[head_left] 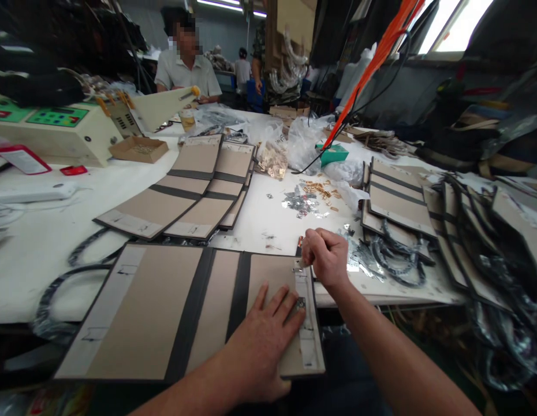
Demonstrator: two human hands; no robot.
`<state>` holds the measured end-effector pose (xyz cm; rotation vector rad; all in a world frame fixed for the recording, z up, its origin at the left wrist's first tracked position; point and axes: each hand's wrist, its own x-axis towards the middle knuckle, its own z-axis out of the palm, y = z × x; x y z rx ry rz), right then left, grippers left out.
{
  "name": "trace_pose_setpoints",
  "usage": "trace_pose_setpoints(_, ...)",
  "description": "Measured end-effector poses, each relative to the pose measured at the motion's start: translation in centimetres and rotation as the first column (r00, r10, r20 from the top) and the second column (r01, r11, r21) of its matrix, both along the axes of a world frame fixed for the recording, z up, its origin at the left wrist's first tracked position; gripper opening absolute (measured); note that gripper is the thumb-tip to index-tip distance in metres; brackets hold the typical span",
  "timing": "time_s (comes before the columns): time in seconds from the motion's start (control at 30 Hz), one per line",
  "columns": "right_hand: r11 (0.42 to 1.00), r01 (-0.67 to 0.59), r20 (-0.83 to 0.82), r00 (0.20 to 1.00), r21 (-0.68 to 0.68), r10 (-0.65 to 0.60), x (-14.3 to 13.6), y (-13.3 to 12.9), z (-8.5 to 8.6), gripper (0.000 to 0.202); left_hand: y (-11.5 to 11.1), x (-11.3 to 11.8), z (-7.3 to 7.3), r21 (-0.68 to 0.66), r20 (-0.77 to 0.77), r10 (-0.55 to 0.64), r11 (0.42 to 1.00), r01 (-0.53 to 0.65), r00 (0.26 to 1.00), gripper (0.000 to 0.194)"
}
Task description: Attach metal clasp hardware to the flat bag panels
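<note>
Bare left hand (268,335), fingers spread, presses flat on the right part of a long beige board panel with black edging (147,312), which lies along the near edge of the white table (268,225). Two black bands cross the panel, setting off a wide left section, a narrow middle one and a right one. Each end carries a pale strip, whitish against the beige and marked with dark, bracket-like lines; the right strip also bears a small dark metal piece (301,302) close to the left fingertips. Over that strip's far end, the bare right hand (327,254) is curled into a fist; something small seems to show beneath it, but I cannot tell what. Beside the panel's left end curves a black, plastic-wrapped tubular handle (47,297).
</note>
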<state>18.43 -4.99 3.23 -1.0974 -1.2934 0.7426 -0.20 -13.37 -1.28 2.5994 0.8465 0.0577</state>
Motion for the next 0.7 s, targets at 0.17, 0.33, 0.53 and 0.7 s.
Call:
trace_pose_setpoints(0.17, 0.996, -0.074, -0.011, 0.997, 0.041, 0.074, 0.4, -0.3, 0.9, 0.055, 0.6, -0.1, 0.8, -0.004, 0.002, -0.012, 1.000, 0.012, 1.000, 0.104)
trace_pose_setpoints(0.33, 0.996, -0.071, 0.063, 0.995, -0.046, 0.073, 0.2, 0.1, 0.5, 0.055, 1.3, -0.3, 1.6, -0.037, 0.002, -0.039, 0.999, 0.039, 0.999, 0.105)
trace_pose_setpoints(0.53, 0.993, -0.119, 0.055, 0.991, 0.013, 0.119, 0.3, -0.3, 0.0, 0.058, 1.0, -0.3, 0.7, -0.009, 0.008, -0.039, 0.999, 0.039, 0.999, 0.110)
trace_pose_setpoints(0.7, 0.980, -0.198, 0.082, 0.977, 0.018, 0.196, -0.9, -0.5, 0.3, 0.058, 0.8, -0.3, 0.7, -0.017, 0.015, -0.035, 0.999, 0.035, 0.999, 0.109)
